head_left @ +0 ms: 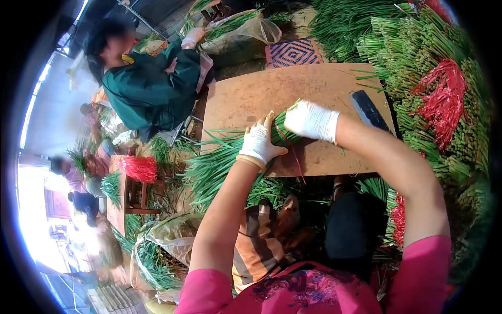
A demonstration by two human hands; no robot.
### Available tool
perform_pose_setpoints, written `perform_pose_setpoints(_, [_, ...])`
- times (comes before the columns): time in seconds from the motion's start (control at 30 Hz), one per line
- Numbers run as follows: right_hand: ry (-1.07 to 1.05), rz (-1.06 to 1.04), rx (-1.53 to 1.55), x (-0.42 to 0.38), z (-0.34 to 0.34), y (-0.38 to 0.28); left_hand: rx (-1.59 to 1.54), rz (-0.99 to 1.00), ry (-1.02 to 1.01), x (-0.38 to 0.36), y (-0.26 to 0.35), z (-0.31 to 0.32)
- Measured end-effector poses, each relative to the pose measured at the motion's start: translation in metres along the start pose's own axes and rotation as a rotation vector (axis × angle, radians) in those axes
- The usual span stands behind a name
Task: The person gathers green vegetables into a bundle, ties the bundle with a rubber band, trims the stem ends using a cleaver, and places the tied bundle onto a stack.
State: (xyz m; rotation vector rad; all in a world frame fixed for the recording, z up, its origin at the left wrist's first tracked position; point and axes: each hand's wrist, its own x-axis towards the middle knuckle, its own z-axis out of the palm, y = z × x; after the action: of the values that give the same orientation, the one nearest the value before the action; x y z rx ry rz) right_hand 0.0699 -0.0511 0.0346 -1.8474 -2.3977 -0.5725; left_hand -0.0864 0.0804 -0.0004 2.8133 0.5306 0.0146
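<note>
A bundle of long green chives (pixel 219 162) lies across the low wooden table, its leafy ends hanging over the left edge. My left hand (pixel 259 142), in a white glove, rests on top of the bundle with fingers stretched and thumb apart. A thin red tie strip (pixel 295 155) crosses the bundle between my hands, with its tail trailing to the table's front edge. At the stem end, my right hand (pixel 312 121), also white-gloved, is closed in a fist around the chives. Motion blurs it slightly, and its fingertips are hidden.
A dark rectangular block (pixel 368 110) lies on the wooden table (pixel 251 94) at right. Stacked chive bundles (pixel 397 63) rise beyond, with red strips (pixel 444 97) on them. A co-worker in a green top (pixel 151 94) sits at upper left. Another table (pixel 117 199) stands farther left.
</note>
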Motion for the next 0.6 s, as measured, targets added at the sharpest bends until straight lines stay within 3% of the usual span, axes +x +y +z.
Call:
perform_pose_setpoints(0.03, [0.013,-0.010,0.014,-0.002,-0.002,0.014,-0.018,0.017,0.040,-0.001,-0.002,0.002])
perform_pose_setpoints(0.1, [0.036,0.192,-0.034,-0.022,0.005,0.052,-0.015,0.004,0.028,-0.003,-0.002,0.001])
perform_pose_setpoints(0.17, [-0.100,0.358,-0.119,-0.046,-0.008,0.098,-0.002,0.001,0.025,-0.003,-0.002,0.002])
perform_pose_setpoints(0.23, [0.021,0.729,-0.096,-0.067,-0.036,0.121,0.018,0.002,0.030,-0.003,-0.001,0.004])
perform_pose_setpoints(0.3, [0.157,0.945,-0.195,-0.088,-0.036,0.155,0.045,-0.032,-0.019,-0.005,0.006,-0.002])
perform_pose_setpoints(0.37, [0.425,1.223,-0.094,-0.095,-0.046,0.171,0.059,-0.046,-0.019,-0.008,0.011,-0.005])
perform_pose_setpoints(0.4, [0.376,1.550,0.523,-0.091,-0.056,0.184,0.059,-0.044,0.002,-0.012,0.013,-0.003])
perform_pose_setpoints(0.5, [-0.201,1.426,0.544,-0.069,-0.057,0.155,0.099,0.007,0.126,-0.025,0.018,0.005])
perform_pose_setpoints(0.57, [-0.567,1.178,0.123,-0.079,-0.046,0.123,0.137,0.037,0.222,-0.034,0.024,0.011])
perform_pose_setpoints(0.6, [-0.823,1.140,0.113,-0.092,-0.039,0.116,0.144,0.050,0.234,-0.038,0.027,0.012])
